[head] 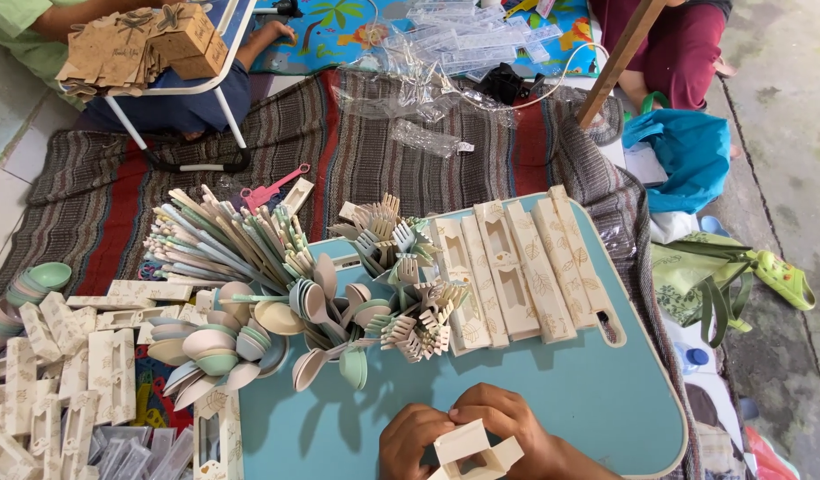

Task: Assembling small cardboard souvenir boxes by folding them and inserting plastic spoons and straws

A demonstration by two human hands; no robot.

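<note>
Head view, cream box (pixel 470 452) pinched between both hands, over blue table (pixel 597 391)

Two bare hands (pixel 463 436), no sleeves, rings or gloves visible.

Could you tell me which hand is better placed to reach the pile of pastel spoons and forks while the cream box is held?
Probably the left hand: it sits on the side of the cream box nearest the utensil pile. The right hand lies farther away, its fingers wrapped over the box.
</note>
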